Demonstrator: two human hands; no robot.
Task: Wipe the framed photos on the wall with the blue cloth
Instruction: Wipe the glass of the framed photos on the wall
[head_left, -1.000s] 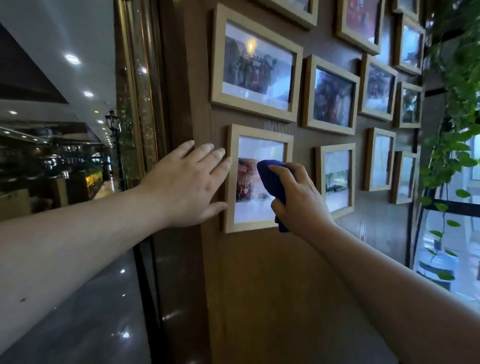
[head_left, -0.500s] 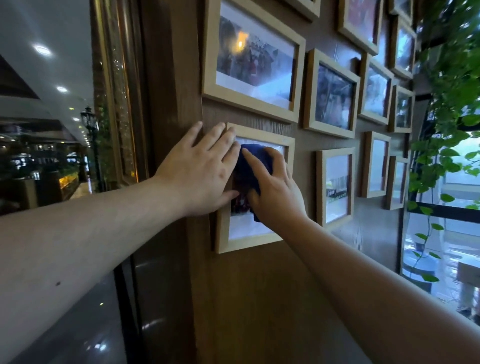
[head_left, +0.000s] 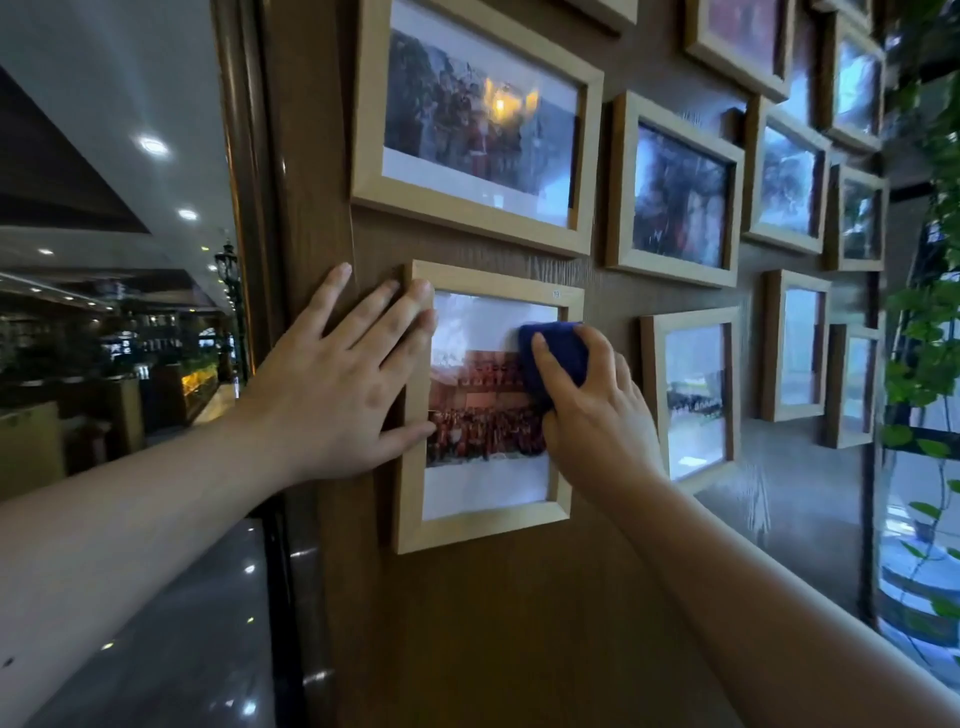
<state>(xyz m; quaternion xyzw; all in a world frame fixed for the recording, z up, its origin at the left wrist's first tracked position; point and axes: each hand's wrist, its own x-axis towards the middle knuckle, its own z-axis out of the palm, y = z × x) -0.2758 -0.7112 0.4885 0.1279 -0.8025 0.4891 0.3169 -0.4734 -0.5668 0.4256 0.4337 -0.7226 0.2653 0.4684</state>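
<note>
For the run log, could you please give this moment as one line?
left hand steadies frame | right hand presses blue cloth on glass, upper right

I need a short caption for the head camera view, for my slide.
Right hand presses the blue cloth on a framed photo while the left hand steadies its edge.

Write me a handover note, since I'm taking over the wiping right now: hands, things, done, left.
Left hand: flat, open, steadying the bottom-left frame at its left edge.
Right hand: grip closed on the blue cloth, pressed to that frame's glass, upper right.
Done: cannot tell which photos are clean.
Left: finish this glass, likely its lower part, then the other frames to the right and above.
</note>
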